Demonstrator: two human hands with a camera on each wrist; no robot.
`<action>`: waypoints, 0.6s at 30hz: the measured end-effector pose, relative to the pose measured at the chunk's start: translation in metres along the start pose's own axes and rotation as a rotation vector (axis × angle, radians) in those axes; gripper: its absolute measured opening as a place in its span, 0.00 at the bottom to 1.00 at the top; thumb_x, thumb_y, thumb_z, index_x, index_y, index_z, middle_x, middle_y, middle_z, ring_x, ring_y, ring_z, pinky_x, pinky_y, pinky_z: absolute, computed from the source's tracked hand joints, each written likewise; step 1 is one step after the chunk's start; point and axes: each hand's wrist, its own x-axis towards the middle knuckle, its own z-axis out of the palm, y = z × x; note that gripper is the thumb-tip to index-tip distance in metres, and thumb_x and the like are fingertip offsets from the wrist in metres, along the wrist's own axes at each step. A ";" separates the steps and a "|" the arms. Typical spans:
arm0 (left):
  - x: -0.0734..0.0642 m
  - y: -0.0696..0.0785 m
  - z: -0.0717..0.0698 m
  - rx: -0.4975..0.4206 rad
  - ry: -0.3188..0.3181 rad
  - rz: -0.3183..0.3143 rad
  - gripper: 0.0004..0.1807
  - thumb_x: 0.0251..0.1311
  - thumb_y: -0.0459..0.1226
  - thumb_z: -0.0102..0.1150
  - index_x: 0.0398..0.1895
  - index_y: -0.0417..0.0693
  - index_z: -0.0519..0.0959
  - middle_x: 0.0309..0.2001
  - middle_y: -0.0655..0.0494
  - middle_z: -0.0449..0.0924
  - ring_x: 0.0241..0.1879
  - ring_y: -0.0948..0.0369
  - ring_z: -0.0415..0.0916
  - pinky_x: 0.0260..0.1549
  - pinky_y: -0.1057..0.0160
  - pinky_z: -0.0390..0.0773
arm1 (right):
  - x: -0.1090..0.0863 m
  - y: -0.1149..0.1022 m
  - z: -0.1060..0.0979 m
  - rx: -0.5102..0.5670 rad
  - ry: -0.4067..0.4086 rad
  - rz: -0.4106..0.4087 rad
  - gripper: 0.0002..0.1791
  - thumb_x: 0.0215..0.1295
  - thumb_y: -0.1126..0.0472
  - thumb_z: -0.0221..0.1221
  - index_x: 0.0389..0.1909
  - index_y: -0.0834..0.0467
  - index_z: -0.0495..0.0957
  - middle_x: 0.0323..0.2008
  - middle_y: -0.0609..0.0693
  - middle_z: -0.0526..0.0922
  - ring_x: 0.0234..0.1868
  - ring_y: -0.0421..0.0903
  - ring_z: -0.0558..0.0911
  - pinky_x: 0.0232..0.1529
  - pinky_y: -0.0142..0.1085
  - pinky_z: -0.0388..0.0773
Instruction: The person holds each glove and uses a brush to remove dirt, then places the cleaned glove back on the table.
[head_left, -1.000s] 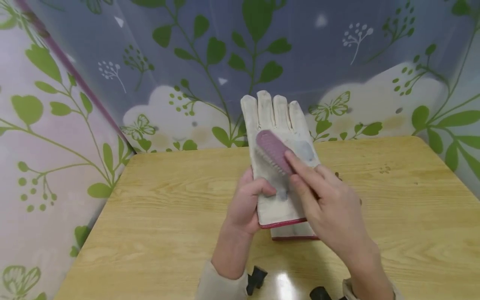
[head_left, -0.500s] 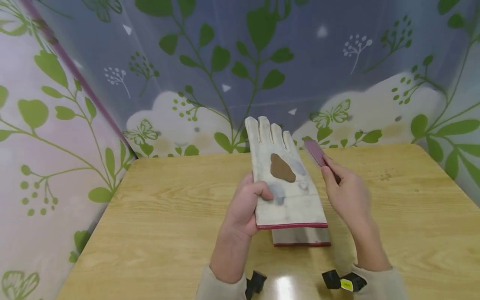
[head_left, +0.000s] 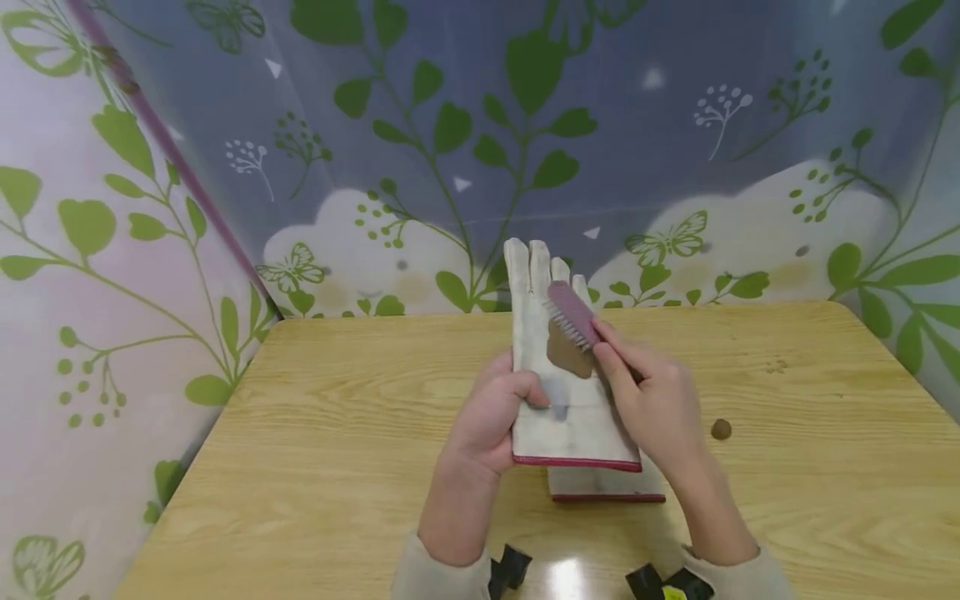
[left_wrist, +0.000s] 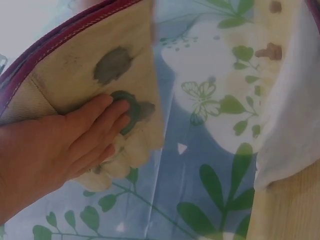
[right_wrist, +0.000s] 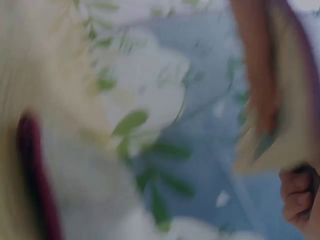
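My left hand (head_left: pixel 498 408) holds a white work glove (head_left: pixel 577 429) upright over the table, thumb across its front near the cuff. Bluish-grey stains and a brown patch (head_left: pixel 567 357) mark that front. Around the back, in the left wrist view, the fingers (left_wrist: pixel 100 120) lie against the stained cloth, partly over a round green mark (left_wrist: pixel 131 112). My right hand (head_left: pixel 660 400) grips a purple brush (head_left: pixel 573 312), bristles facing the glove and overlapping the brown patch in the head view. A second red-edged glove (head_left: pixel 607 483) lies below, mostly hidden. The right wrist view is blurred.
A small brown lump (head_left: pixel 721 429) sits on the wooden table (head_left: pixel 825 500), right of my right hand. Leaf-printed sheeting (head_left: pixel 405 167) rises behind the table. Black devices (head_left: pixel 513 567) are strapped at both wrists.
The brush moved off the glove to the right, showing the brown patch, then came back over it. The held glove is lower than a second ago, and the left hand keeps its grip.
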 end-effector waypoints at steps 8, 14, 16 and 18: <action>0.010 -0.009 -0.008 -0.102 -0.061 -0.062 0.36 0.47 0.23 0.39 0.66 0.41 0.60 0.53 0.49 0.71 0.52 0.56 0.72 0.50 0.60 0.77 | 0.002 0.028 -0.015 0.080 -0.081 0.286 0.23 0.75 0.49 0.51 0.66 0.52 0.75 0.60 0.58 0.79 0.41 0.30 0.78 0.30 0.22 0.72; 0.017 -0.013 -0.023 -0.101 -0.100 -0.044 0.32 0.52 0.26 0.40 0.66 0.40 0.61 0.50 0.51 0.75 0.47 0.60 0.78 0.45 0.65 0.81 | -0.001 -0.016 -0.016 0.014 -0.120 -0.016 0.21 0.69 0.59 0.61 0.63 0.48 0.78 0.48 0.53 0.86 0.37 0.37 0.81 0.32 0.23 0.73; 0.018 -0.013 -0.026 -0.075 -0.120 -0.026 0.36 0.53 0.25 0.40 0.71 0.41 0.59 0.54 0.49 0.75 0.50 0.59 0.78 0.47 0.64 0.81 | -0.003 -0.025 -0.013 -0.089 -0.123 -0.109 0.22 0.65 0.61 0.64 0.61 0.49 0.80 0.35 0.51 0.87 0.26 0.39 0.75 0.25 0.27 0.69; 0.018 -0.012 -0.028 -0.055 -0.134 -0.006 0.41 0.53 0.22 0.40 0.75 0.45 0.54 0.60 0.46 0.72 0.54 0.57 0.76 0.50 0.61 0.79 | -0.002 -0.026 -0.010 -0.165 -0.090 -0.135 0.22 0.64 0.62 0.65 0.60 0.50 0.81 0.32 0.52 0.86 0.21 0.40 0.70 0.21 0.32 0.64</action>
